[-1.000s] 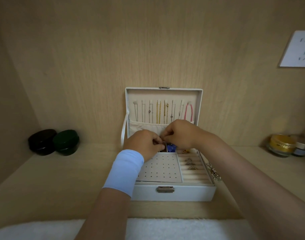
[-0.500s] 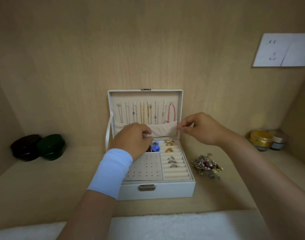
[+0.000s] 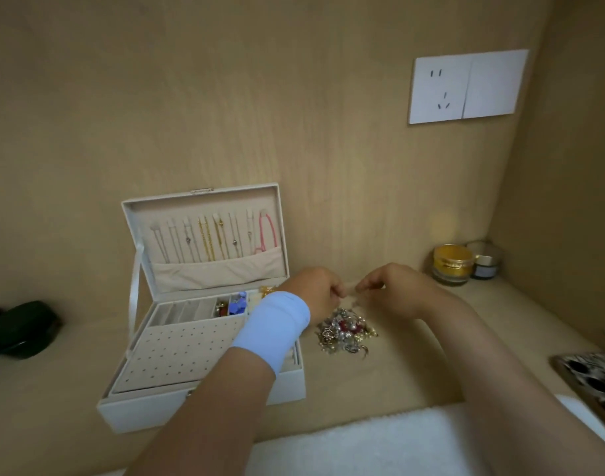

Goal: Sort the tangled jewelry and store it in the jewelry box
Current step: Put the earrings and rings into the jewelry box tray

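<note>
The white jewelry box (image 3: pixel 287 383) stands open on the wooden shelf, left of centre. Several necklaces (image 3: pixel 208 240) hang inside its raised lid above a beige pocket. Its tray has a dotted earring pad (image 3: pixel 181 352) and small compartments with blue, red and gold pieces. Right of the box lies the tangled jewelry pile (image 3: pixel 345 333), silver, gold and red. Just above the pile, my left hand (image 3: pixel 320 292), with a pale blue wristband, and my right hand (image 3: pixel 392 290) meet fingertip to fingertip. Both pinch one small pale piece, too small to identify.
Dark green and black round cases (image 3: pixel 23 329) sit at the far left. A gold jar (image 3: pixel 452 264) and a small grey jar (image 3: pixel 486 261) stand in the right back corner. A wall socket (image 3: pixel 466 85) is above. A patterned object (image 3: pixel 593 379) and white fluffy cloth (image 3: pixel 363 441) lie in front.
Both hands have left the box's lid pocket and moved right, meeting above the tangled pile. The view has swung right, so the box now sits further left.
</note>
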Available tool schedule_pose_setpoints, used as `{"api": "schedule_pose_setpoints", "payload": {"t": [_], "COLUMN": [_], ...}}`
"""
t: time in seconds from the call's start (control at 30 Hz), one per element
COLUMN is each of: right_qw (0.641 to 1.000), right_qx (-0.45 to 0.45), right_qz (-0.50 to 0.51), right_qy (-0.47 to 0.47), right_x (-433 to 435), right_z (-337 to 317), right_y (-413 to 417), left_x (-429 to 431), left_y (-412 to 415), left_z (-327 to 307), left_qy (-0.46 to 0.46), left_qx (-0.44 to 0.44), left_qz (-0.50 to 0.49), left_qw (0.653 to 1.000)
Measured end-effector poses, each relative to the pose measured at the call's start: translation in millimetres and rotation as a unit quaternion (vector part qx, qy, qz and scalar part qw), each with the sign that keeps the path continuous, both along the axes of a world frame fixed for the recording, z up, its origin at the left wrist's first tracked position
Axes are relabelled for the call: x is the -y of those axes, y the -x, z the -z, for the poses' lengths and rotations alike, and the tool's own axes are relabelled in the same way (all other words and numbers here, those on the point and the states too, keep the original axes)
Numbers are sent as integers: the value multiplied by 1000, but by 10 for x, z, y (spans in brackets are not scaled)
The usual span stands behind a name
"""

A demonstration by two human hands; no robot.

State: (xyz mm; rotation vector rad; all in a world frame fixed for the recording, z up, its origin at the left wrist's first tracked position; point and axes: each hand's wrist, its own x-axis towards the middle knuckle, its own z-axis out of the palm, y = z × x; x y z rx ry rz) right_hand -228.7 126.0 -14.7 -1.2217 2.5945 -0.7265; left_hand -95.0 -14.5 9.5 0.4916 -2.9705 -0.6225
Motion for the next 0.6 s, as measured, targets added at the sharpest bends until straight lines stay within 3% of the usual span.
{"api": "schedule_pose_setpoints", "payload": {"t": [0.13,0.37,0.5,0.6], "right_qw": [1000,1000,991,963], "right_qx": [2,12,75,180], "right_qz": [-24,0,8,35], "right_qy": [-13,25,111,199], "right_x": [104,105,53,14], "right_z": [133,181,114,52], "right_y": [28,117,137,125], "left_x": [-67,-93,-91,-97], "left_y": [233,387,420,456], "left_z": [54,85,89,71], "left_qy": [22,-31,-76,-91], "left_qx": [45,15,-22,-71], "left_qz": [-2,-31,-37,-44], "left_qw": [999,999,996,992]}}
